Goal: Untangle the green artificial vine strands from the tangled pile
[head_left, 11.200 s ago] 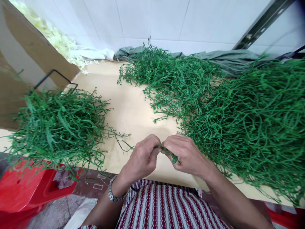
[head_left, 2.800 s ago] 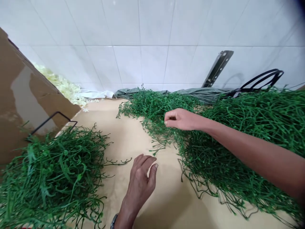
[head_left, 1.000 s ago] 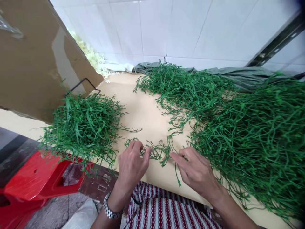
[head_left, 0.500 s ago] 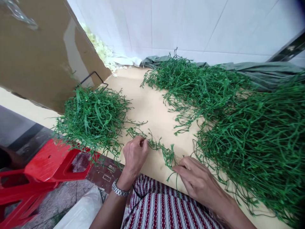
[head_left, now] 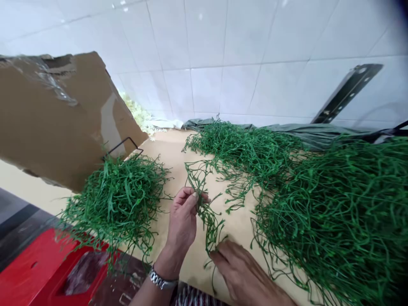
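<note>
My left hand, with a metal watch on its wrist, pinches a strand of thin green plant stems, plastic-looking, between thumb and fingers. Part of the strand sticks up past the fingertips and the rest hangs toward me. Lower down, the fingers of my right hand are closed at the strand's bottom end; its fingertips are partly hidden. To the left lies a heap of green stems with narrow leaves. A large pile of similar stems covers the right side, and another pile lies at the back.
A cardboard sheet leans at the left, with a bent black wire beside it. Pale yellow pieces lie behind it. A red stool stands below the tan tabletop. Green cloth lies along the tiled wall.
My left hand has lifted and turned, raising the strand off the tabletop. My right hand has shifted slightly left and down in view. The camera has tilted up, showing more wall.
</note>
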`<state>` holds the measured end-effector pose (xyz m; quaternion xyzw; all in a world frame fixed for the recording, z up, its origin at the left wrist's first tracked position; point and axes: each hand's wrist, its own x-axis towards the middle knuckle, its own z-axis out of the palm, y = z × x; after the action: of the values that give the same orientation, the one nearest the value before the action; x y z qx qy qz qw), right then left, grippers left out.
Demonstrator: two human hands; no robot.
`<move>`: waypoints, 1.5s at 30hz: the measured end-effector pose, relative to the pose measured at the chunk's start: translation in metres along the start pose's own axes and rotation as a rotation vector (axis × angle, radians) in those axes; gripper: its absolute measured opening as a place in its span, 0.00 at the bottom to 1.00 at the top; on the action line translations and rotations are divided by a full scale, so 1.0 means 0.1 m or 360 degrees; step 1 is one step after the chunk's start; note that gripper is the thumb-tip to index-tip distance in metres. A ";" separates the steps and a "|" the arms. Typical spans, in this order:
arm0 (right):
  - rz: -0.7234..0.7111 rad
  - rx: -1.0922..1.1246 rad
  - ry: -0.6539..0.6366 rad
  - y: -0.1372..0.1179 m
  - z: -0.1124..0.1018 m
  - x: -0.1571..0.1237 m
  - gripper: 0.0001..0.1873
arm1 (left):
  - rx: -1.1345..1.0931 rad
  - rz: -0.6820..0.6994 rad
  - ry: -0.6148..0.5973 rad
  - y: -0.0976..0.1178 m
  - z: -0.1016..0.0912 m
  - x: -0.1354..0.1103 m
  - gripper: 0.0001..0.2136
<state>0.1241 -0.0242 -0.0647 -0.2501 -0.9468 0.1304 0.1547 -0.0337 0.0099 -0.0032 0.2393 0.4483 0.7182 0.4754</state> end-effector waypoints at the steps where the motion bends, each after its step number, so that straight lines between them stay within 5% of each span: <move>1: -0.0005 -0.0020 -0.0025 -0.01 0.03 0.05 0.20 | -0.0027 -0.0055 -0.0045 0.02 0.04 0.03 0.07; 7: 0.0002 0.0197 -0.0013 0.00 -0.25 0.17 0.11 | 0.0271 -0.0087 -0.0286 0.00 0.03 0.10 0.06; 12: 0.0074 0.0666 0.0671 0.19 -0.84 -0.06 0.11 | 0.0648 -0.0081 -0.0482 0.01 -0.05 0.02 0.07; 15: 0.0263 0.0571 0.1080 0.32 -1.02 -0.11 0.13 | 0.0704 -0.0154 -0.0624 -0.01 -0.04 -0.05 0.07; 19: 0.0296 0.0571 0.0787 0.41 -0.99 -0.03 0.17 | 0.0705 -0.0197 -0.0732 -0.10 -0.03 -0.12 0.07; 23: 0.0287 0.0789 0.0646 0.41 -0.87 0.00 0.09 | 0.0778 -0.0136 -0.0822 -0.12 -0.04 -0.16 0.06; 30: 0.0262 0.0759 0.0540 0.43 -0.81 -0.04 0.07 | 0.1323 0.0522 -0.0986 0.04 0.13 -0.26 0.08; 37: 0.0273 0.0719 0.0509 0.40 -0.76 -0.01 0.06 | 0.1230 0.0337 -0.0944 -0.07 0.14 -0.31 0.06; 45: 0.0287 0.0574 0.0571 0.43 -0.79 -0.01 0.05 | 0.1316 0.0403 -0.1004 -0.10 0.05 -0.31 0.05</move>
<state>0.1717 0.0249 -0.0061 -0.3210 -0.8396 0.2637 0.3499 -0.0114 -0.0147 -0.0068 0.6631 0.4967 0.4266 0.3627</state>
